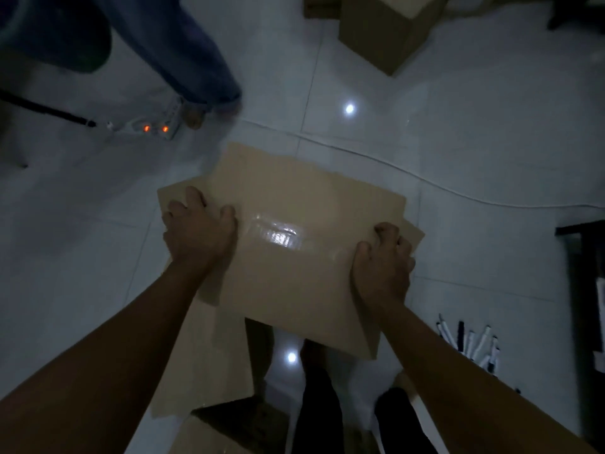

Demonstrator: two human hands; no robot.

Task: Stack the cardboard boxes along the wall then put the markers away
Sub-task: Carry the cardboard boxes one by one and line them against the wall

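A brown cardboard box (294, 257) with shiny tape across its top is held in front of me, above the white tiled floor. My left hand (199, 231) grips its left edge, fingers curled over the flap. On the right edge, my right hand (383, 260) grips with curled fingers. Several black-and-white markers (471, 345) lie loose on the floor at the lower right. More cardboard boxes (389, 31) stand at the top of the view. An open box (235, 424) sits below, near my legs.
Another person's leg in jeans (193, 57) stands at the upper left beside a white power strip (154, 126) with two orange lights. A white cable (425, 181) runs across the floor behind the box. Dark furniture (582, 257) lines the right edge.
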